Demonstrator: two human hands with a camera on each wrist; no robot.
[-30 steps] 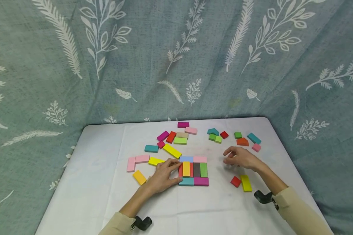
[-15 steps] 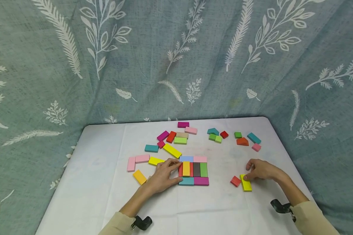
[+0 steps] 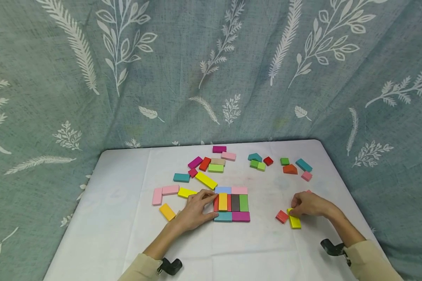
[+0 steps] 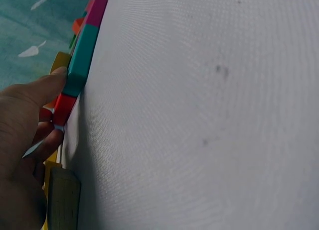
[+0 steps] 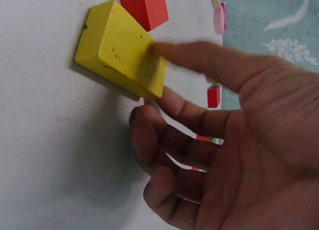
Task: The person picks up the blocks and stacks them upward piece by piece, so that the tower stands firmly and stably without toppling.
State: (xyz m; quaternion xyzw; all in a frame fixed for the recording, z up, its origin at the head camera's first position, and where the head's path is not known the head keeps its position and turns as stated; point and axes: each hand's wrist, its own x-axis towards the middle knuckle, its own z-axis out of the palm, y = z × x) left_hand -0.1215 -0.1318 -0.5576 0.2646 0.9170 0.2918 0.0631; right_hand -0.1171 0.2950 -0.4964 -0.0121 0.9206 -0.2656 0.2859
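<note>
My left hand (image 3: 194, 210) rests at the left side of a compact arrangement of coloured wooden blocks. Its thumb touches the end of a teal block (image 3: 223, 217), and the other fingers reach the left edge near a red block (image 4: 65, 109). An orange-yellow block (image 3: 223, 202) lies on top, beside dark grey and green ones. Off to the right, my right hand (image 3: 311, 203) pinches the far end of a yellow block (image 3: 295, 223) between thumb and index finger; its remaining fingers curl beneath the palm. That block (image 5: 124, 48) lies on the white cloth.
Just left of the yellow block lies a red block (image 3: 282, 216). Loose blocks spread behind and left of the arrangement, including a long yellow one (image 3: 206, 180) and a pink one (image 3: 157, 196). More lie at the back right, such as an orange-red one (image 3: 290, 169).
My right hand has come down and toward me from behind the yellow block, and its thumb and index finger now close on that block's far end. The left hand has stayed put.
</note>
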